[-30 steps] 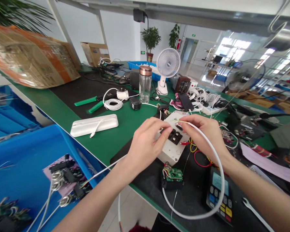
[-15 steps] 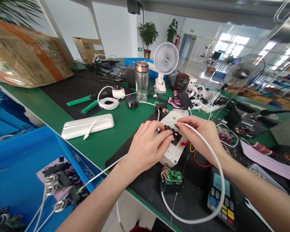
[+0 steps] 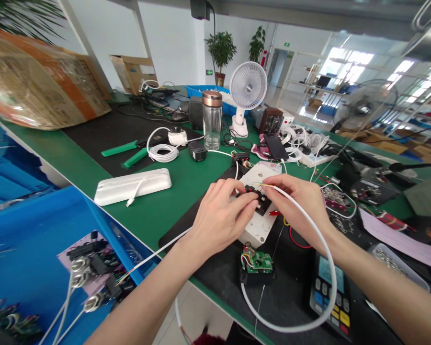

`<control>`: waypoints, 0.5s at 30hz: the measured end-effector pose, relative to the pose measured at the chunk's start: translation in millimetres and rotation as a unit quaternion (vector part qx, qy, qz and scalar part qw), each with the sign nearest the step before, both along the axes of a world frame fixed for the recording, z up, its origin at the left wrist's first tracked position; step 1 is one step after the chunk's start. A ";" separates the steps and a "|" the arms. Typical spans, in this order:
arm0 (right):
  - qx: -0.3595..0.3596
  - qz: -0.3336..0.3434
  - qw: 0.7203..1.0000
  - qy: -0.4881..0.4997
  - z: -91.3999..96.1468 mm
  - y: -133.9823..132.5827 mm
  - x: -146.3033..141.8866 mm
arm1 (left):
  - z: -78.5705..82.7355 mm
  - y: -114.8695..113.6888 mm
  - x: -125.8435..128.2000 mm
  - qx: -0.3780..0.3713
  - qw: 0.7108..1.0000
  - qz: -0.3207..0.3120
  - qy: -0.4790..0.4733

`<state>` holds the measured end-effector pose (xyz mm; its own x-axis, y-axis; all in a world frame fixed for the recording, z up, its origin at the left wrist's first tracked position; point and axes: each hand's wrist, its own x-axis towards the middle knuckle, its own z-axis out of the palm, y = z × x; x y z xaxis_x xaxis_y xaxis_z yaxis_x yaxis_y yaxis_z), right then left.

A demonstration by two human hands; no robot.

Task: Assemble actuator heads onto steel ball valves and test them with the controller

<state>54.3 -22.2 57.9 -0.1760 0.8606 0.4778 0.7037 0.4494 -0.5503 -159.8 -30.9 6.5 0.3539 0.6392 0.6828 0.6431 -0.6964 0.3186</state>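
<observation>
My left hand (image 3: 224, 211) rests on a black terminal block (image 3: 261, 205), its fingers bent down onto the black parts; what lies under the fingertips is hidden. The block is fixed on a white box (image 3: 253, 235). Across from it, my right hand (image 3: 298, 199) pinches the end of a white cable (image 3: 323, 235), whose thin bared wires (image 3: 263, 184) point at the block. The cable loops down to a small green circuit board (image 3: 260, 262) in a black housing, in front of the box. A red clip (image 3: 274, 212) sits at the block's right side.
A meter with a keypad (image 3: 330, 292) lies at the right front, near a tray of small parts (image 3: 391, 261). Behind stand a glass bottle (image 3: 211, 124) and a white fan (image 3: 248, 86). Left are a white case (image 3: 132, 187) and a blue bin (image 3: 104, 215) holding assemblies.
Both hands keep nearly the same pose at the terminal block. The whole view has shifted slightly, and the right forearm now covers more of the wrench at the lower right.
</observation>
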 end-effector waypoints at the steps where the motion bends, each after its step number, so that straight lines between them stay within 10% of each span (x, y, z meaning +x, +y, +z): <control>1: 0.000 0.000 1.000 -0.003 -1.1 -0.2 -0.3 | -0.1 -0.1 -0.1 0.001 1.000 0.001 0.000; 15: -0.035 -0.014 0.998 0.041 -9.1 -0.4 -2.3 | -5.9 0.5 -0.6 0.007 1.000 0.001 -0.010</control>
<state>52.0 -22.6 48.8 -0.1153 0.8967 0.4274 0.6667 0.3889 -0.6358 -160.4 -30.4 0.6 0.3386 0.6309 0.6981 0.6384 -0.6990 0.3221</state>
